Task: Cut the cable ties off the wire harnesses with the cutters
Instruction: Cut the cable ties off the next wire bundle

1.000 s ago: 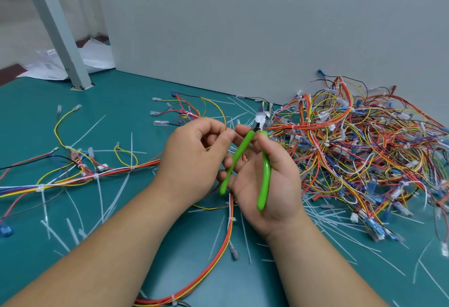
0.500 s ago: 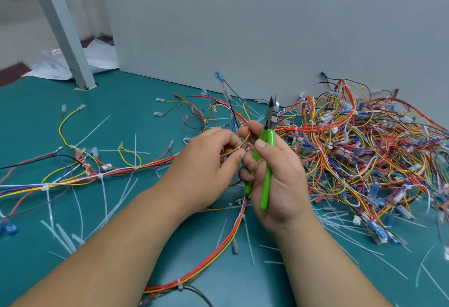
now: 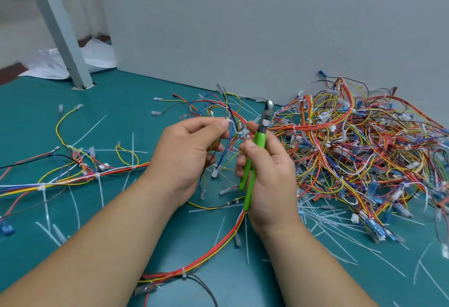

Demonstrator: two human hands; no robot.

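Hands: two, both bare, raised side by side over the teal mat [image 3: 145, 92].
Left hand [image 3: 192, 153], just left of the cutters [image 3: 259, 138]: thumb and forefinger pinched together on a thin branch of the held harness [image 3: 232, 134], other fingers loosely curled beneath.
Right hand [image 3: 269, 180]: fingers wrapped round both green handles, thumb on top, handles almost together.
Cutters: one pair, upright, head pointing up and away. The blades are blurred, so I cannot tell any gap between them.
Harnesses: one held, fanning out just left of the cutters. One long harness [image 3: 73, 176] lies flat, well left of the cutters. One pile of harnesses [image 3: 364, 151] to their right is too tangled to count.
Cut ties [image 3: 340, 230]: white, many, scattered on all sides of the cutters.
Post [image 3: 58, 29]: one, grey, far left of the cutters.
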